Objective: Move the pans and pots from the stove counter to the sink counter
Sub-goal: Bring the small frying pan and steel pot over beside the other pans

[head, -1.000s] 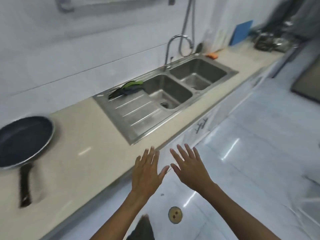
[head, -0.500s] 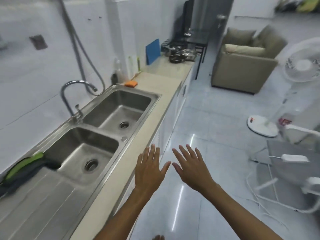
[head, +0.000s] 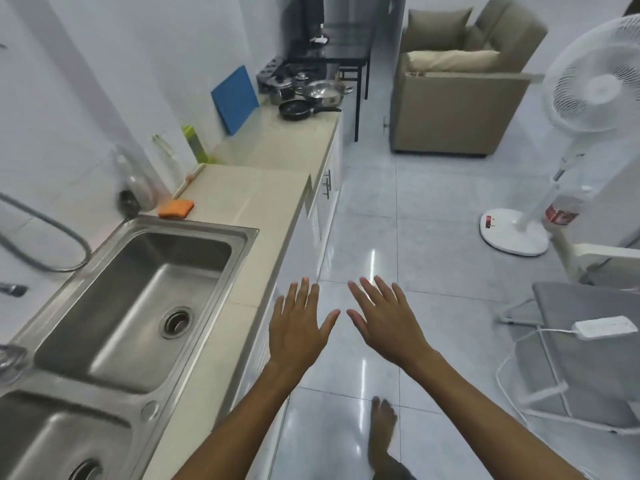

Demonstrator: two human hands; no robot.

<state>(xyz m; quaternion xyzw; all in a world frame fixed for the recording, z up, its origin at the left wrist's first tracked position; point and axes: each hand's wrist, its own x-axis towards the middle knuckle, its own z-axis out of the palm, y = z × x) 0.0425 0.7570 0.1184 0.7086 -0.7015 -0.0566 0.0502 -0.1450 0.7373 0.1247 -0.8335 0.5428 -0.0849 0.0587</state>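
Observation:
At the far end of the beige counter [head: 263, 199], by the stove [head: 277, 69], stand a small black frying pan [head: 295, 110], a lidded steel pot [head: 284, 89] and a wide steel pan [head: 322, 91]. My left hand [head: 299, 327] and my right hand [head: 384, 320] hover side by side over the floor just off the counter's front edge, palms down, fingers spread, holding nothing. Both are far from the cookware. The double steel sink [head: 138, 299] lies at my lower left.
A blue cutting board [head: 235, 98] leans on the wall; an orange sponge [head: 175, 208] and a bottle [head: 136, 192] sit by the sink. To the right are a beige armchair [head: 457, 88], a white standing fan [head: 571, 133], a grey rack with cables [head: 588, 341], and glossy tiled floor.
My view has swung right along the counter: the dark frying pan at the left has left the view and the stove end has come closer. Both hands stay open in front of me.

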